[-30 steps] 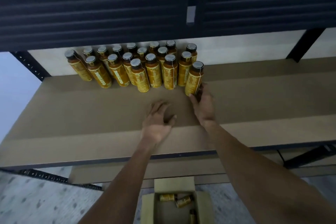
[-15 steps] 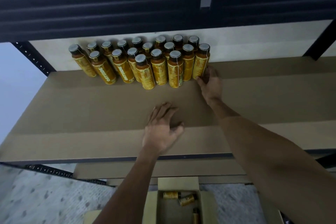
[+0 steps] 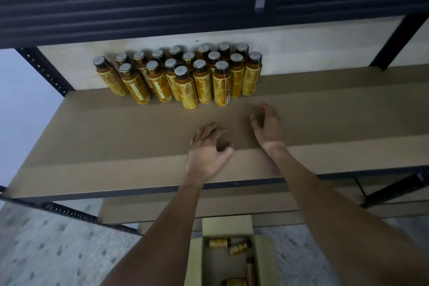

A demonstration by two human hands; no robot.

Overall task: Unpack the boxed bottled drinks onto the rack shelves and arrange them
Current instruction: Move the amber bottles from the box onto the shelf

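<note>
Neither hand holds anything. The left hand (image 3: 209, 151) lies palm down on the shelf (image 3: 116, 134) near its front edge, fingers spread and fairly straight, thumb out to the side. The right hand (image 3: 269, 126) is just beside it and a little further in, its fingers loosely curled around nothing; whether it touches the board I cannot tell. It is near the standing bottles (image 3: 185, 76) but apart from them, with a strip of bare board between

These bottles are bunched upright at the back of the shelf, left of centre, in roughly three uneven rows against the pale wall (image 3: 313, 49). They are amber-yellow with dark necks and silvery caps, and two labels at the front left read OATSIDE. The front bottle (image 3: 188, 88) sticks out toward the hands, ahead of the rest

The shelf is covered in brown cardboard and carried on a dark metal rack, with a perforated upright (image 3: 44, 71) at the left. The ribbed dark underside of the upper shelf (image 3: 139, 2) fills the top of the view

Below, on the speckled floor (image 3: 46, 251), the open box (image 3: 193, 262) sits under the shelf's front edge, with a few boxed bottles (image 3: 219, 242) lying on their sides inside it
</note>
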